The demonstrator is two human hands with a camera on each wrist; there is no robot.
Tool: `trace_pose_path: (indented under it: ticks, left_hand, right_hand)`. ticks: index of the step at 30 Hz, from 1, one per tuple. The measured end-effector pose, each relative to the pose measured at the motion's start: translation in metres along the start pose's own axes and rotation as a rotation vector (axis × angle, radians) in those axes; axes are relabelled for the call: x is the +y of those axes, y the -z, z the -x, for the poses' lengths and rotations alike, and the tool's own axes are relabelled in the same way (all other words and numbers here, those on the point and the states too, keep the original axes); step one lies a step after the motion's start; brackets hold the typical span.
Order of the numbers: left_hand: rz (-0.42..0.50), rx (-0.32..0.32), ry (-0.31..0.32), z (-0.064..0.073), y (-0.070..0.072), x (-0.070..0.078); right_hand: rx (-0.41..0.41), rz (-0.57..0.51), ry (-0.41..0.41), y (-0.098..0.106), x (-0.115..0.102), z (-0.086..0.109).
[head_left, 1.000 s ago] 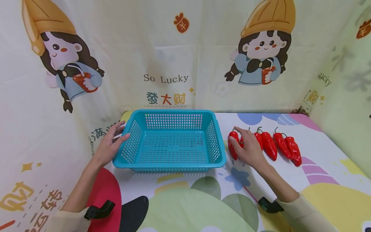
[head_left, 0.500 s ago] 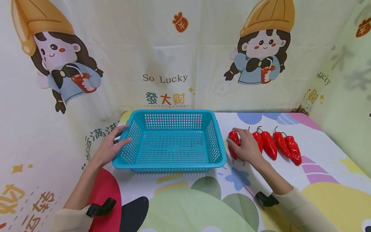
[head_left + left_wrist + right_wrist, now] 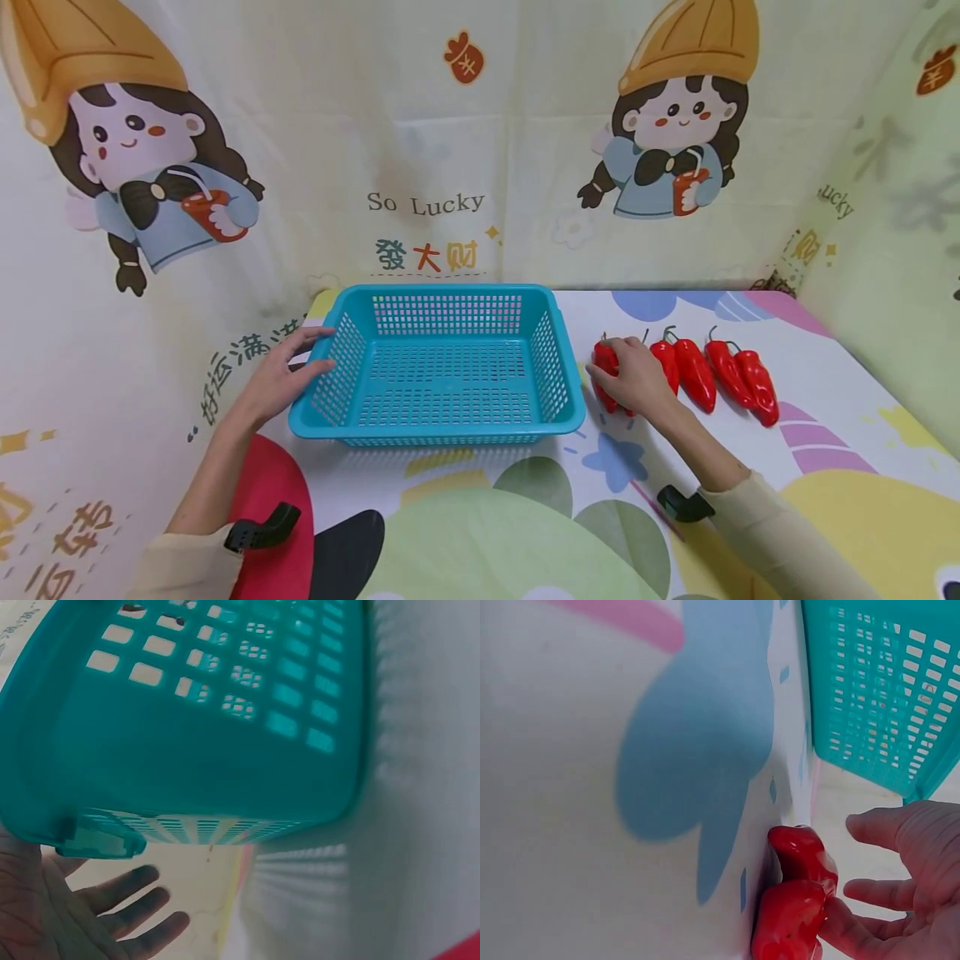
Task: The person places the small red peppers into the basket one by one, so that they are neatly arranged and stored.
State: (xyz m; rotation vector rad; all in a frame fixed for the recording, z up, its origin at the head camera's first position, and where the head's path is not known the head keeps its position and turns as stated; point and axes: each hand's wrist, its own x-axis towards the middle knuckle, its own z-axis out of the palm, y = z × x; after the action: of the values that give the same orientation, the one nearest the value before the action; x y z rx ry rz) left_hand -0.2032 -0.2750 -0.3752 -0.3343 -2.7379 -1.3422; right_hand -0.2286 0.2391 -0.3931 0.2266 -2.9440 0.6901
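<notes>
A turquoise plastic basket (image 3: pixel 450 432) with perforated walls stands on the table. My left hand (image 3: pixel 273 387) rests at its left rim, thumb and index finger over the edge. In the left wrist view, the other fingers (image 3: pixel 146 907) extend straight and spread outside the wall. To the basket's right, my right hand (image 3: pixel 637 379) reaches over the leftmost red peppers (image 3: pixel 604 360), partly hiding them. In the right wrist view, the thumb stands apart from the near pepper (image 3: pixel 789 922), and a fingertip meets or overlaps its edge; contact is unclear.
Several more red peppers (image 3: pixel 696 375) with green stems lie in a row right of my right hand. A printed cloth (image 3: pixel 540 533) covers the table. Patterned curtains (image 3: pixel 525 167) hang behind and at both sides.
My left hand has moved right, bringing its thumb and index finger over the basket rim. The right hand has come slightly lower and closer around the leftmost peppers. The basket stays in place.
</notes>
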Motion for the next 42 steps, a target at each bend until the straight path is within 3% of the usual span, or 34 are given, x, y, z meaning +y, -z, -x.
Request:
trace_pose_path:
  ticks: [8,15,34,42]
  left_hand:
    - [0.049,-0.051,0.048,0.002,0.006,-0.001]
    - [0.073,-0.051,0.064,0.004,0.008,-0.004]
    - [0.032,-0.093,0.034,0.001,0.014,0.001]
    - [0.048,-0.093,0.023,0.000,0.014,0.001]
  right_hand:
    - [-0.039,0.035,-0.006,0.000,-0.001,-0.004]
    - [-0.065,0.047,-0.011,0.001,-0.003,-0.007]
    - [-0.156,0.013,-0.055,-0.001,0.000,-0.006]
    - [-0.129,-0.001,-0.054,-0.001,-0.002,-0.006]
